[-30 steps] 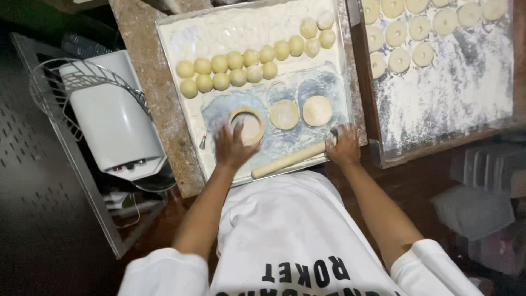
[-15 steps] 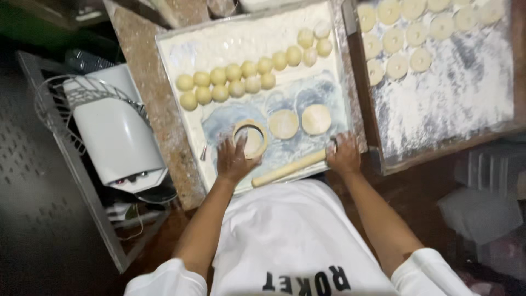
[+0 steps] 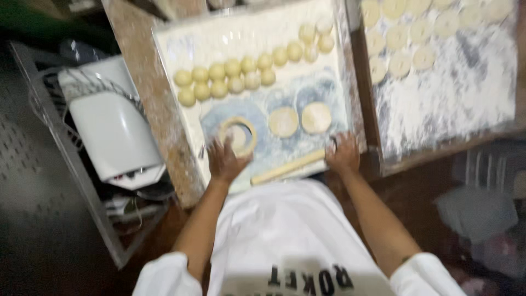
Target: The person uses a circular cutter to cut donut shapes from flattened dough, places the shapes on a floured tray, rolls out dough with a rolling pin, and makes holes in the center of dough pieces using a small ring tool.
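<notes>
**Inspector A:** Starting at the left edge: a wire rack [image 3: 66,137] holds a white appliance [image 3: 112,131], just beside the worn wooden counter edge [image 3: 159,126]. No free surface shows on that side.

**Inspector B:** And the working board?

**Inspector A:** The floured board [image 3: 181,49] carries two rows of dough balls [image 3: 235,77] across its upper half. The lower half shows a bare bluish patch with three flattened rounds; the near edge is taken up by a rolling pin [image 3: 287,167] lying tilted.

**Inspector B:** Left hand?

**Inspector A:** The left hand [image 3: 226,161] has its fingers spread and lies on the near rim of the leftmost dough round [image 3: 237,136]. It presses rather than grips, as far as the blur allows.

**Inspector B:** Right hand?

**Inspector A:** The right hand [image 3: 344,153] sits at the board's lower right corner, at the right end of the rolling pin. I cannot tell whether it is closed on the pin.

**Inspector B:** Further right?

**Inspector A:** A second floured tray [image 3: 455,93] has flattened discs [image 3: 400,41] along its top; its lower part is bare flour.
</notes>
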